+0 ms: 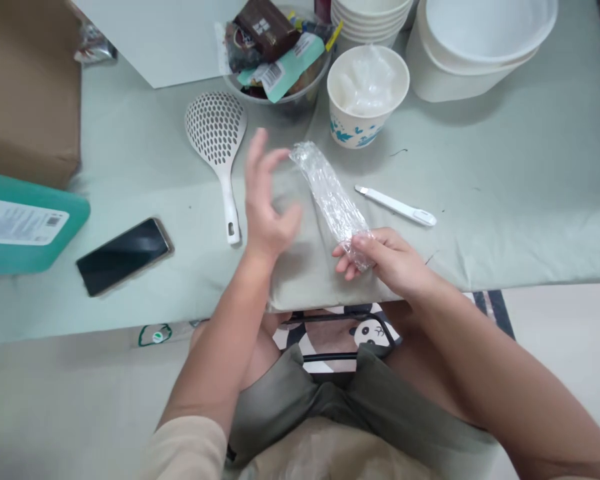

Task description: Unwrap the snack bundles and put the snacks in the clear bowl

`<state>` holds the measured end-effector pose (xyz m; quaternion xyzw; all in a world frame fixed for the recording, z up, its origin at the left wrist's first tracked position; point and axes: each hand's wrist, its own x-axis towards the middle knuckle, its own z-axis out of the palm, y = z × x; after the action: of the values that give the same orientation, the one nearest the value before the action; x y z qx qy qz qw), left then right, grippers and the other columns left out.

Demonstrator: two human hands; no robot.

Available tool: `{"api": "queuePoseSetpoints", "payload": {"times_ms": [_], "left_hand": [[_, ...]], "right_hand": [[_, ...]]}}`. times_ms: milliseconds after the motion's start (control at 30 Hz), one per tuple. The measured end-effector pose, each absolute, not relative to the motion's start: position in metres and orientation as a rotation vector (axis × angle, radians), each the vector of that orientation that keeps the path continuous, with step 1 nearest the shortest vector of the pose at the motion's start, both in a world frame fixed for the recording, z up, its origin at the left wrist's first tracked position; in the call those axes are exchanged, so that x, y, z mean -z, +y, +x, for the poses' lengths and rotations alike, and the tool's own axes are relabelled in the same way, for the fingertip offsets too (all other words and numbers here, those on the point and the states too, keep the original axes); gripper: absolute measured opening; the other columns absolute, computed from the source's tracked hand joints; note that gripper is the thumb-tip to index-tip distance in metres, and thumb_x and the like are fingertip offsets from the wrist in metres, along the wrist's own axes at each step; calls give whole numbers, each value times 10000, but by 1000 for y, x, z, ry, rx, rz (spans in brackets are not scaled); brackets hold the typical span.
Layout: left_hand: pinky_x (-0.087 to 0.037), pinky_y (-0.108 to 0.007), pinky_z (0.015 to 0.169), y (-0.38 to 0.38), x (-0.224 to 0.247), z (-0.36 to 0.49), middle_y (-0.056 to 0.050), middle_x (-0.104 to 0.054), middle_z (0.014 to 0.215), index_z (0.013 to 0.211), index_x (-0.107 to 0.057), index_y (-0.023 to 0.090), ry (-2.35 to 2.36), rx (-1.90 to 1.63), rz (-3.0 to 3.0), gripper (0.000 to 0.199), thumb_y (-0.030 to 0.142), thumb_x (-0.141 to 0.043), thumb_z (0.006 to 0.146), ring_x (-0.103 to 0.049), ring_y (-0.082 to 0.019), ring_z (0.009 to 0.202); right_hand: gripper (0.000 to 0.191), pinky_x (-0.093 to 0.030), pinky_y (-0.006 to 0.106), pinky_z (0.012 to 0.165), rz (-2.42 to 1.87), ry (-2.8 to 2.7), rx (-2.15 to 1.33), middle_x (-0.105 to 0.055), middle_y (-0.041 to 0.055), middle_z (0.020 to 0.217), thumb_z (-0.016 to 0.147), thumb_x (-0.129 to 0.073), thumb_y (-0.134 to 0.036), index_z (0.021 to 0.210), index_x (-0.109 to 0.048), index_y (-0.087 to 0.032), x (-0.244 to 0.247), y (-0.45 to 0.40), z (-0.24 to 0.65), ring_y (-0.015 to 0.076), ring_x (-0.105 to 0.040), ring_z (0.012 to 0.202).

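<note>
Between the thumb and fingers of my right hand (pixel 385 257) is the lower end of a crinkled clear plastic wrapper (pixel 330 193), its long flattened shape slanting up to the left. My left hand (pixel 270 200) is beside the wrapper's upper end, fingers spread and a little blurred; one fingertip seems to meet its corner, but I cannot tell if they touch. A white utility knife (pixel 397 205) with a short blade showing lies right of the wrapper. Left of my left hand rests a white slotted skimmer (pixel 219 133) with its handle toward me.
A paper cup (pixel 355 127) with crumpled clear plastic inside stands behind the wrapper, near stacked bowls (pixel 373 27) and larger white tubs (pixel 460 73). A bowl of packaged snacks (pixel 300 93), a phone (pixel 125 257), a green container (pixel 40 253) and a cardboard box (pixel 30 93) occupy the left and back.
</note>
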<state>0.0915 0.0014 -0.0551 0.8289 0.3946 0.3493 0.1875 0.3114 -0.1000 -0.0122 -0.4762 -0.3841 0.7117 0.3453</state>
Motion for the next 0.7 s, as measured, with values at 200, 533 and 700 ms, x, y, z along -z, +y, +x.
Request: {"api": "queuePoseSetpoints", "payload": {"times_ms": [200, 533, 700], "left_hand": [[-262, -622, 1303, -10, 54, 120, -97, -584, 1579, 1463, -561, 299, 948, -852, 2444, 599, 500, -653, 907, -362, -360, 1595], [-490, -455, 1139, -24, 28, 129, -68, -830, 978, 894, -735, 206, 859, -953, 2192, 198, 331, -597, 962, -747, -262, 1181], [-563, -253, 632, -35, 16, 129, -20, -789, 745, 1074, -699, 179, 909, -752, 1759, 244, 356, -666, 908, -755, -159, 670]], "right_hand": [[413, -553, 270, 648, -1061, -1057, -1877, -725, 39, 756, 878, -745, -570, 877, -780, -159, 11, -98, 315, 124, -662, 642], [428, -484, 248, 587, -868, -993, -1850, -738, 8, 793, 947, -694, -498, 1229, -724, -178, -1, -98, 326, 97, -639, 594], [693, -400, 249, 513, -1122, -1001, -1682, -690, -31, 726, 946, -631, -400, 1570, -469, -146, -1, -92, 335, 73, -489, 483]]}}
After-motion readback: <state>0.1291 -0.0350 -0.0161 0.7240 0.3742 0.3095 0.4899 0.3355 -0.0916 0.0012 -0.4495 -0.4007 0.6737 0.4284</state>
